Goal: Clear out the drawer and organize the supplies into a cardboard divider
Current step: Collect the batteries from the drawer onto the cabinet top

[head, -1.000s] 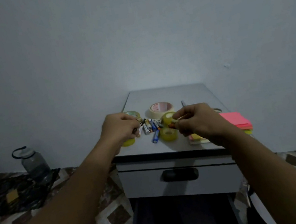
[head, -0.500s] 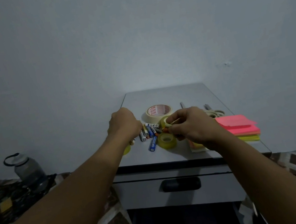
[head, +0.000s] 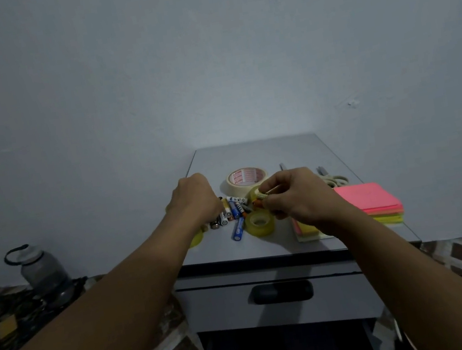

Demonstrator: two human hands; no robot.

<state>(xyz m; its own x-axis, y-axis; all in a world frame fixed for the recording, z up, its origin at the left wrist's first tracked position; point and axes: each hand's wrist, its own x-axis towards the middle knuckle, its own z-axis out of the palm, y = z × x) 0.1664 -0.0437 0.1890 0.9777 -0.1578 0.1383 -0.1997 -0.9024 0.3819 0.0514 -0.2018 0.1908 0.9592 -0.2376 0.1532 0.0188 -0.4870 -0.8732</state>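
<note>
Cabinet top (head: 254, 156), drawer (head: 215, 310) closed: right hand (head: 296, 196) pinches a battery (head: 263, 196); left hand's (head: 193, 200) hold unclear.

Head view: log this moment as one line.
left hand: curled over batteries, grip hidden | right hand: pinches small pale item | drawer: shut

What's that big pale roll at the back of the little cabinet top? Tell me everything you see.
It is a wide roll of cream masking tape. Its core looks like cardboard, white inside with red printing too small to read. It lies flat, hole upward, on the grey cabinet top, behind the scattered batteries. A smaller yellowish tape roll overlaps its front edge in view.
</note>
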